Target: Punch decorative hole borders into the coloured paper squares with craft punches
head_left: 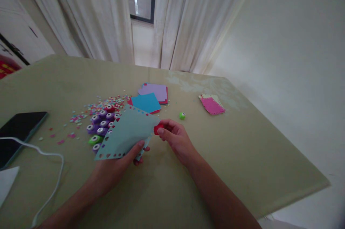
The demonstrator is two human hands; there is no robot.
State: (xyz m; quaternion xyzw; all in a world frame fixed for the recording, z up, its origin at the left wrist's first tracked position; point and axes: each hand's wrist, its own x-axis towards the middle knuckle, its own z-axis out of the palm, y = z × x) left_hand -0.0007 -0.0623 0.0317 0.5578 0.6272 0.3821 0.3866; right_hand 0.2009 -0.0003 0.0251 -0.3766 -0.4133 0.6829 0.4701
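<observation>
A pale blue-green sheet of paper [129,130] with small shapes punched along its edges is held up above the table. My left hand [126,157] grips its lower right edge, thumb on top and fingers underneath. At the sheet's right corner, my right hand [174,133] is closed around a small red craft punch [158,129], which touches or overlaps the paper edge. My fingers hide part of the punch. Behind the sheet's left side stand several purple punches [103,131] and a green punch [95,139]; the sheet covers some of them.
Tiny paper cutouts [107,104] are scattered at the back left. Colored paper [147,103] lies in a pile behind the sheet. A lone green punch [182,115] and punched pink paper [212,106] sit to the right. A phone [18,132] and white cable [60,160] lie left.
</observation>
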